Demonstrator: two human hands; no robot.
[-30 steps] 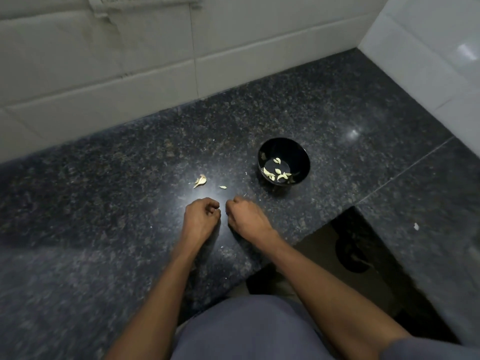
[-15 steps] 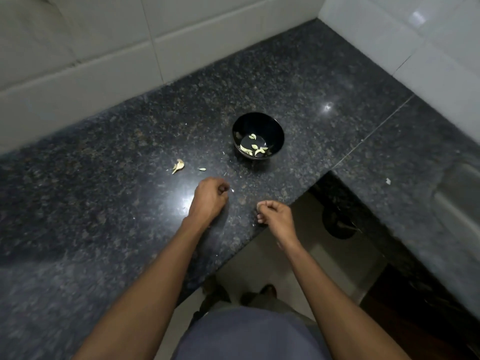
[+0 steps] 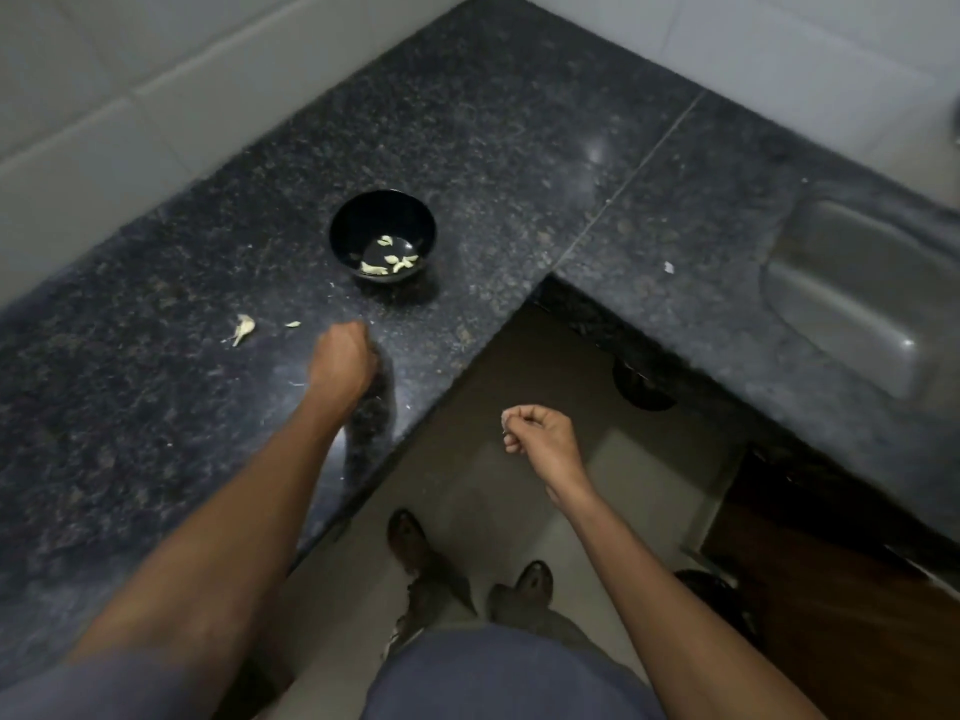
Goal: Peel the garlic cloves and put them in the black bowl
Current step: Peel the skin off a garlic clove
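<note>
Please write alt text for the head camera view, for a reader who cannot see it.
A person's left hand rests curled on a dark granite counter near a black bowl holding pale garlic pieces; the right hand, curled, hangs off the counter edge.

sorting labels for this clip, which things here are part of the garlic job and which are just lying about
Part of the job:
- black bowl with pale garlic pieces in it
- garlic clove on the counter
- small garlic bit beside it
- left hand, right hand

Just lying about:
- sink
- white scrap near it
</note>
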